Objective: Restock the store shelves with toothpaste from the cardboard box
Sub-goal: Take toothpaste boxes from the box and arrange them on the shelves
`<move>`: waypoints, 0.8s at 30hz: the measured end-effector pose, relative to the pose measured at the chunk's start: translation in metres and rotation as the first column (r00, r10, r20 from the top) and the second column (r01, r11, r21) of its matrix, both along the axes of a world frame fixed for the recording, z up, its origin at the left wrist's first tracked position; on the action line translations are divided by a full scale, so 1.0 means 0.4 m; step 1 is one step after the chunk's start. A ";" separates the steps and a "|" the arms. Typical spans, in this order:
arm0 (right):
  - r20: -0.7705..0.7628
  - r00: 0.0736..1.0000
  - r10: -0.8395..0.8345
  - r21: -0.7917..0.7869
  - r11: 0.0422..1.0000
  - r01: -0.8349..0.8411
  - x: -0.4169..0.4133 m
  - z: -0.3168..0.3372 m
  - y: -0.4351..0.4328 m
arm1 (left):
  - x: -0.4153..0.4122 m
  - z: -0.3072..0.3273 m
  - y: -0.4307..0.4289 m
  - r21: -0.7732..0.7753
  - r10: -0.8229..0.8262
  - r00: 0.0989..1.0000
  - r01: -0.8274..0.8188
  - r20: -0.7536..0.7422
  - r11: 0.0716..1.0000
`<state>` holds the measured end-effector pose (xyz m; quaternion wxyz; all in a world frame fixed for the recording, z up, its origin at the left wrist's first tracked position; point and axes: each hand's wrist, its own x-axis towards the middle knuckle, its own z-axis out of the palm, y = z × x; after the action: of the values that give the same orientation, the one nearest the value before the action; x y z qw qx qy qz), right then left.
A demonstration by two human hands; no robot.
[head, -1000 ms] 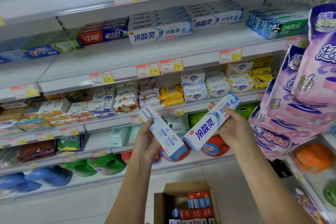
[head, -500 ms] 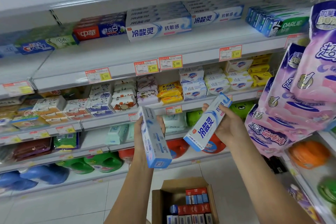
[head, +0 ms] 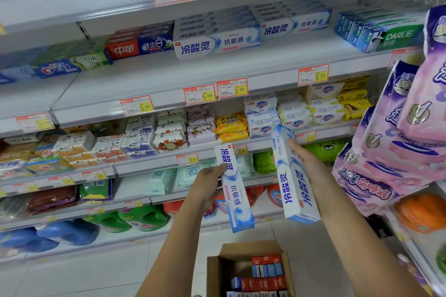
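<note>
My left hand (head: 209, 184) grips a white-and-blue toothpaste box (head: 235, 196), held nearly upright with its printed front toward me. My right hand (head: 306, 164) holds a second box of the same brand (head: 293, 181), also close to vertical. Both boxes hover in front of the lower shelves. Matching toothpaste boxes (head: 217, 40) lie stacked on the upper shelf (head: 169, 79), with another stack (head: 293, 23) to their right. The open cardboard box (head: 217, 272) stands on the floor below my arms, holding several red and blue toothpaste boxes on end.
Red, Crest and Darlie toothpaste (head: 379, 34) share the upper shelf. Soap bars (head: 169, 135) fill the shelf below, detergent bottles (head: 142, 218) the bottom one. Pink hanging packs (head: 398, 140) jut in from the right. Price tags line the shelf edges.
Both hands have turned their boxes from slanted to nearly upright. The left box now shows its printed front, and the right box has rotated so its lettering reads upside down.
</note>
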<state>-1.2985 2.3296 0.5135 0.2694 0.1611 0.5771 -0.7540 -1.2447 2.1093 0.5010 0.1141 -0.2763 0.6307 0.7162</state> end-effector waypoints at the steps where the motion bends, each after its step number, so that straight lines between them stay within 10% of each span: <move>1: 0.000 1.000 0.001 0.017 1.000 -0.001 0.001 0.000 -0.009 | -0.004 0.001 0.005 -0.042 -0.027 1.000 0.026 -0.012 0.999; 6: -0.014 0.996 0.084 0.086 0.993 -0.082 0.015 0.020 -0.057 | -0.023 0.027 0.046 -0.220 -0.189 0.980 0.172 -0.057 0.960; 16: -0.066 0.998 0.006 0.009 1.000 -0.006 0.014 0.043 -0.047 | -0.068 0.058 0.081 0.031 -0.131 0.985 0.135 -0.109 0.990; 20: 0.009 0.975 -0.224 -0.127 0.966 0.223 0.007 0.060 -0.032 | -0.086 0.050 0.077 0.236 0.092 0.990 -0.064 -0.109 0.970; 24: 0.177 0.809 -0.560 -0.339 0.737 0.585 -0.008 0.060 0.011 | -0.084 0.009 0.056 0.470 0.378 0.926 -0.342 0.020 0.814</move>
<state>-1.3016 2.3338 0.5377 0.0686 0.2994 0.3342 -0.8911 -1.2785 2.1315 0.5047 0.0158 -0.3285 0.3807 0.8643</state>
